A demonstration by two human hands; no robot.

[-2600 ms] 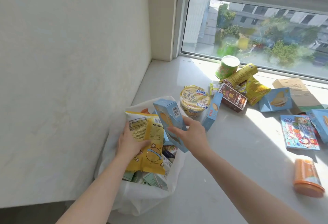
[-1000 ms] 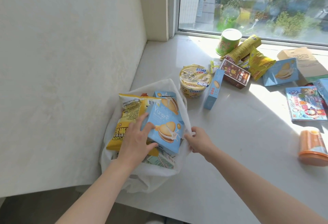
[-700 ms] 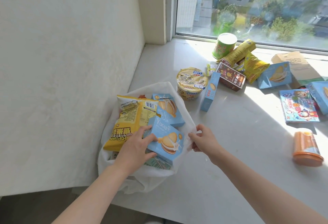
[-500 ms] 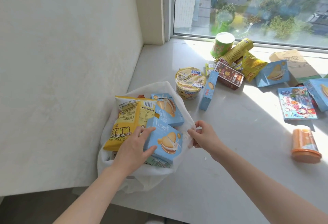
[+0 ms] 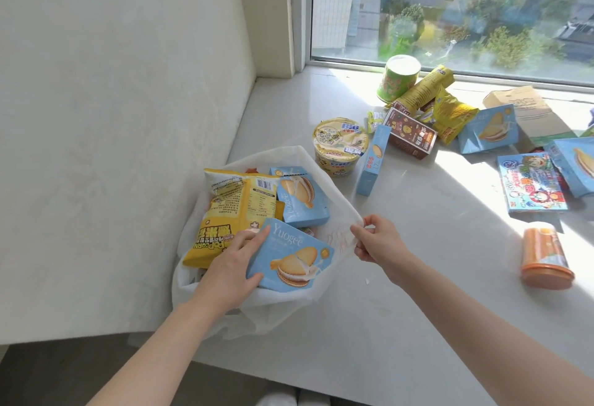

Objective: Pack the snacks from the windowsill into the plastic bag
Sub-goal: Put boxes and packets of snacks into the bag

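- Left hand (image 5: 231, 264) grips one blue biscuit box (image 5: 292, 258) by its near corner, thumb on top, at the mouth of the plastic bag (image 5: 257, 309).
- Right hand (image 5: 379, 245) pinches the bag's rim between thumb and fingers.
- In the bag: one yellow popcorn packet (image 5: 234, 213) and a second blue box (image 5: 299, 196). That's two blue boxes there.
- On the windowsill (image 5: 418, 245), three more in blue: slim box (image 5: 373, 161) on its edge, cookie box (image 5: 488, 129), cut-off box (image 5: 575, 164) at the far right.
- Also one noodle cup (image 5: 340, 145), one brown box (image 5: 411, 134), one green can (image 5: 397, 79), one orange cup (image 5: 543, 254).
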